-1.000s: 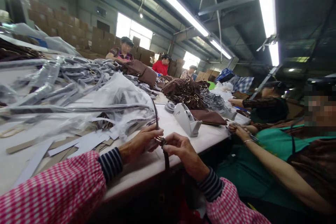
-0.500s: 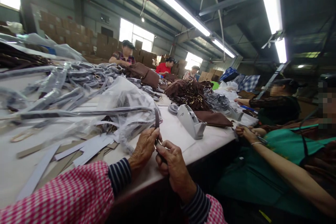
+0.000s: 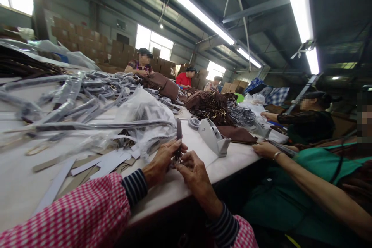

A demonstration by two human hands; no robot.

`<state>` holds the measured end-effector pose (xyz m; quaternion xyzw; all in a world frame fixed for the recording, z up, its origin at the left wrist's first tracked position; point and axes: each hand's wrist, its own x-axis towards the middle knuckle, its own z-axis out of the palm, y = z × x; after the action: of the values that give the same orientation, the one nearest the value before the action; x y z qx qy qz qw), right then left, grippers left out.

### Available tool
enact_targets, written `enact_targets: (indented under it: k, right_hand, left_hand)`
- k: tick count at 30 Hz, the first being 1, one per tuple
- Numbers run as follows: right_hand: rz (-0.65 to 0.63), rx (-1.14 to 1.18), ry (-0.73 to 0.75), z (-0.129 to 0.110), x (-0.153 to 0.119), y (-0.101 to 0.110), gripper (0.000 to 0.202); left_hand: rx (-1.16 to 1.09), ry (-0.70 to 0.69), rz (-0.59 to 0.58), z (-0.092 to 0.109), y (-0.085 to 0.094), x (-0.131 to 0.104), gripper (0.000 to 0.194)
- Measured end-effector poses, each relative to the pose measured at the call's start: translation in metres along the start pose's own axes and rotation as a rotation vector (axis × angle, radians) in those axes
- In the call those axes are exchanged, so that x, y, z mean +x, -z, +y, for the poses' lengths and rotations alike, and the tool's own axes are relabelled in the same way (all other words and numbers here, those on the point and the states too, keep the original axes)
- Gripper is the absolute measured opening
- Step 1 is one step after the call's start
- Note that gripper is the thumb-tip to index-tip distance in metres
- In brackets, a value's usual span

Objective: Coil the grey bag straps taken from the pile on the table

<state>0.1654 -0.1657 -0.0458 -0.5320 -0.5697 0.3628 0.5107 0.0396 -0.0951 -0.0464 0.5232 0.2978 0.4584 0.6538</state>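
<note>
Fingers of the left hand [image 3: 163, 159] pinch a dark strap [image 3: 178, 128], lower centre of frame | right hand [image 3: 199, 178] narrow near its lower end, grip unclear | strap bare, apparently midway; remaining work unclear | wrapped straps [image 3: 69, 90], left of frame, look finished

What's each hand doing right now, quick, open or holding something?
Left hand: closed, holding the dark strap.
Right hand: at the strap, just below; whether it grips cannot be told.

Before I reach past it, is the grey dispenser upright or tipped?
Upright: the dispenser stands base-down on the table, open side up.
</note>
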Motion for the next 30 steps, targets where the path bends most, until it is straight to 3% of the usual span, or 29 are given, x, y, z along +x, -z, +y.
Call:
enact_targets:
  k: [3, 7, 14, 17, 20, 22, 26, 30]
  right_hand:
    - [-0.004, -0.139, 0.086, -0.005, 0.006, -0.001, 0.017]
    - [-0.006, -0.142, 0.131, -0.003, 0.006, -0.009, 0.011]
    - [0.212, -0.317, 0.324, 0.005, 0.004, -0.005, 0.018]
    - [0.336, -0.084, 0.292, -0.001, 0.023, 0.014, 0.02]
    - [0.398, 0.312, 0.151, -0.01, 0.044, 0.039, 0.02]
    - [0.394, 0.453, 0.107, -0.015, 0.051, 0.054, 0.022]
    - [0.331, 0.538, 0.071, -0.017, 0.041, 0.076, 0.025]
    - [0.309, 0.675, 0.05, -0.015, 0.025, 0.091, 0.029]
  left_hand:
    - [-0.012, -0.006, -0.021, 0.0, -0.002, -0.001, 0.051]
    - [0.001, -0.037, -0.031, 0.002, -0.004, -0.006, 0.053]
    - [0.056, 0.101, -0.001, 0.006, -0.007, -0.012, 0.06]
    - [0.189, 0.114, -0.017, 0.009, -0.009, -0.014, 0.059]
    - [0.316, 0.024, -0.165, 0.009, -0.01, -0.016, 0.051]
    - [0.36, -0.034, -0.244, 0.008, -0.012, -0.017, 0.046]
    - [0.369, 0.0, -0.274, 0.011, -0.013, -0.018, 0.051]
    - [0.382, 0.073, -0.435, 0.022, -0.008, -0.02, 0.062]
